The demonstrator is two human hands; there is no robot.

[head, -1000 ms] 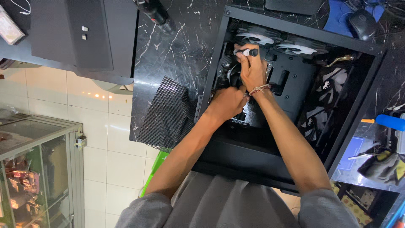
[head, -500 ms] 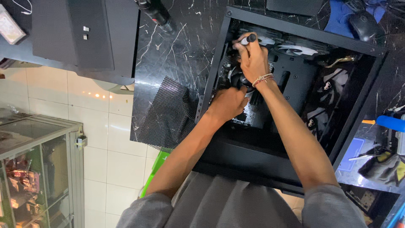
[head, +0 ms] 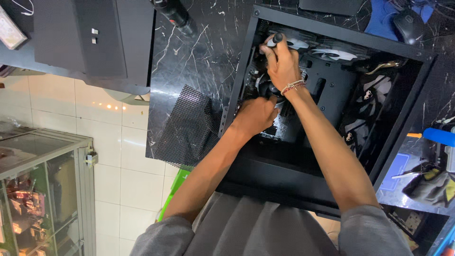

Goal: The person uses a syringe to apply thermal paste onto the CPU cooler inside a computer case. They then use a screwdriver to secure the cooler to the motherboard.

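Observation:
An open black computer case (head: 403, 118) lies on a black marble table (head: 199, 57). Inside it my right hand (head: 283, 64), with a bead bracelet on the wrist, grips a black-handled screwdriver (head: 275, 39) near the white fans (head: 332, 53) at the case's far side. My left hand (head: 257, 114) reaches in below it and rests on a dark round part by the case's left wall; what its fingers hold is hidden.
A black mesh panel (head: 187, 125) lies on the table left of the case. A black box (head: 95, 38) stands at the upper left. A computer mouse (head: 407, 26) on blue cloth sits top right. Tools and a blue handle (head: 441, 137) lie at right. A glass cabinet (head: 42, 189) stands lower left.
My right hand with the screwdriver has moved slightly left and toward the case's far edge. My left hand has stayed in place.

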